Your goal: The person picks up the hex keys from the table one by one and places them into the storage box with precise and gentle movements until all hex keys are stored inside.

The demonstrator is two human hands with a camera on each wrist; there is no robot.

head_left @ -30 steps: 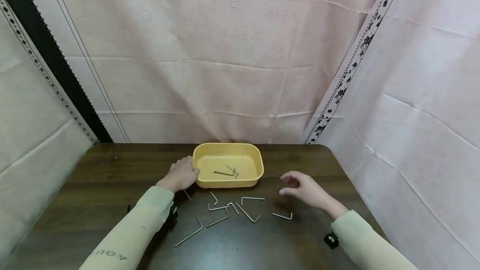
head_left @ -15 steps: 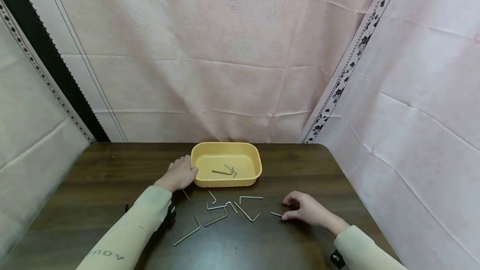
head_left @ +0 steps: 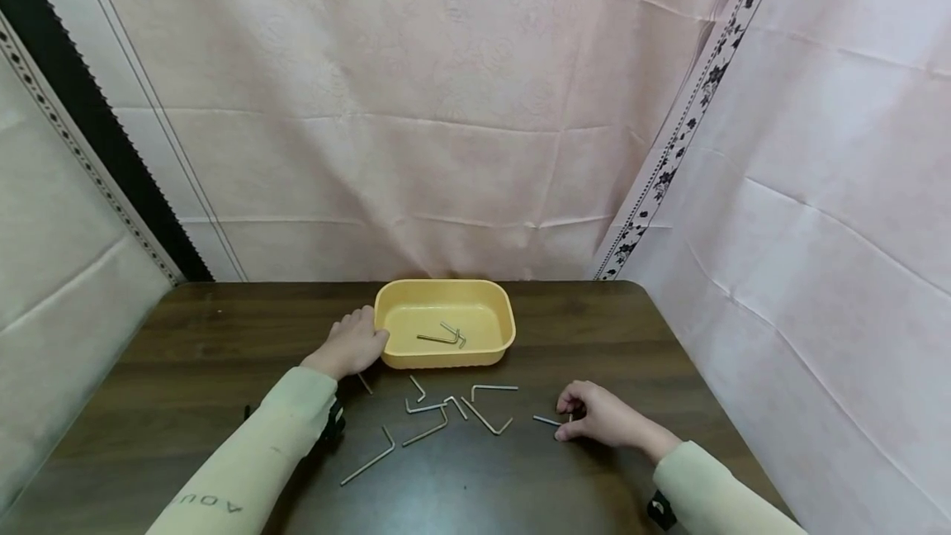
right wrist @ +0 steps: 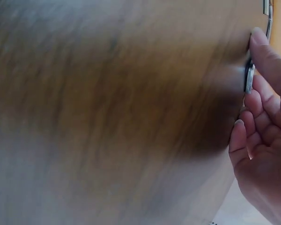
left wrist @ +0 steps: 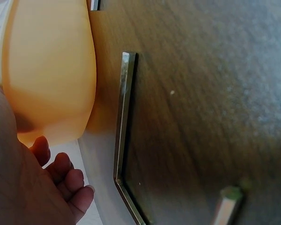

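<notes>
R hand (head_left: 598, 423) pinches L-shaped metal hex key (head_left: 548, 420); L hand (head_left: 351, 345) on smooth yellow tray (head_left: 444, 357).

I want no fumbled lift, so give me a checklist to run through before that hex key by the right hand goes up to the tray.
1. Right hand on the hex key: ok, the fingers curl round its near end.
2. Grip firm enough to lift: cannot tell, the right wrist view is blurred.
3. Left hand steadies the tray: ok, it rests against the tray's left wall.
4. Room in the tray: ok, only a couple of keys lie in it.
5. Other keys clear of the held one: ok, they lie apart to its left on the table.
</notes>
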